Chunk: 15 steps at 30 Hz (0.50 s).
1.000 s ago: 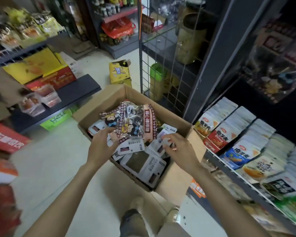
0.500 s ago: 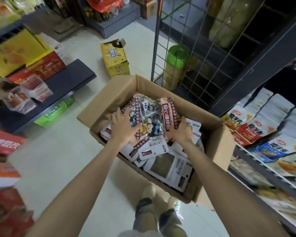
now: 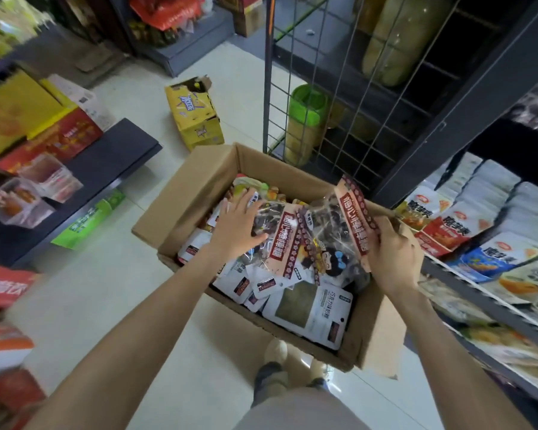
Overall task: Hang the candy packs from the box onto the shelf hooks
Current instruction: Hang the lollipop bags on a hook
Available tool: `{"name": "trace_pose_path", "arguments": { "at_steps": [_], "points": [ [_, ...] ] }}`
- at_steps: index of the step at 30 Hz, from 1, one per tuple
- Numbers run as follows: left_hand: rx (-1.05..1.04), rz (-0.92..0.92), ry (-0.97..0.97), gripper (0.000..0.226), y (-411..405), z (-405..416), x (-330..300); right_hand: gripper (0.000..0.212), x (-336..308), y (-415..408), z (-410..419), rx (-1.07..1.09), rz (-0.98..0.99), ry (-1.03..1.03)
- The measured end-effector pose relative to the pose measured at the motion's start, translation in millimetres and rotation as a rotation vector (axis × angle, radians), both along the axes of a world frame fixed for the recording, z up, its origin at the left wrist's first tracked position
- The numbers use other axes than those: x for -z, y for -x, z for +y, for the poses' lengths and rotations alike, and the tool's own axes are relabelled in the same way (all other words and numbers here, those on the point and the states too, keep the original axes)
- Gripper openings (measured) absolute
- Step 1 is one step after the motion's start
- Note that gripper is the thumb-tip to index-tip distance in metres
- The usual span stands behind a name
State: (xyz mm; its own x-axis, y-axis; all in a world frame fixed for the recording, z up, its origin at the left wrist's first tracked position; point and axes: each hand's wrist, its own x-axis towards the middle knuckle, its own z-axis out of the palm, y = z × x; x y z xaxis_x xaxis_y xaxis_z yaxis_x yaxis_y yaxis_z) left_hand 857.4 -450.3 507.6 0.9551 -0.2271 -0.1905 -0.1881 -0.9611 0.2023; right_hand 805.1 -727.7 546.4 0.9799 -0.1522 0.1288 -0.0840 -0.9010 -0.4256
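Risen since before, two clear red-banded candy packs (image 3: 333, 240): right hand (image 3: 392, 256) grips one, left hand (image 3: 235, 226) lies flat above the brown cardboard box (image 3: 199, 187).

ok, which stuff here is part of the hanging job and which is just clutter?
Job:
- cardboard box
- candy packs with red header strips, held by the right hand
- second candy pack under the left hand

Clutter:
- yellow carton on the floor
- green-lidded jar behind the wire grid
- snack bags on the right shelf
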Motion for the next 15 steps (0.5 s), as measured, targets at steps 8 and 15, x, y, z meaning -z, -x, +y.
{"name": "trace_pose_path", "arguments": {
  "at_steps": [8,15],
  "points": [
    [0.118,0.233,-0.289,0.103,-28,-27,2,0.021,-10,13,-22,-0.044,-0.122,0.003],
    [0.215,0.255,-0.418,0.126,-29,-38,7,0.020,-16,24,-24,-0.061,-0.096,-0.064]
  ]
}}
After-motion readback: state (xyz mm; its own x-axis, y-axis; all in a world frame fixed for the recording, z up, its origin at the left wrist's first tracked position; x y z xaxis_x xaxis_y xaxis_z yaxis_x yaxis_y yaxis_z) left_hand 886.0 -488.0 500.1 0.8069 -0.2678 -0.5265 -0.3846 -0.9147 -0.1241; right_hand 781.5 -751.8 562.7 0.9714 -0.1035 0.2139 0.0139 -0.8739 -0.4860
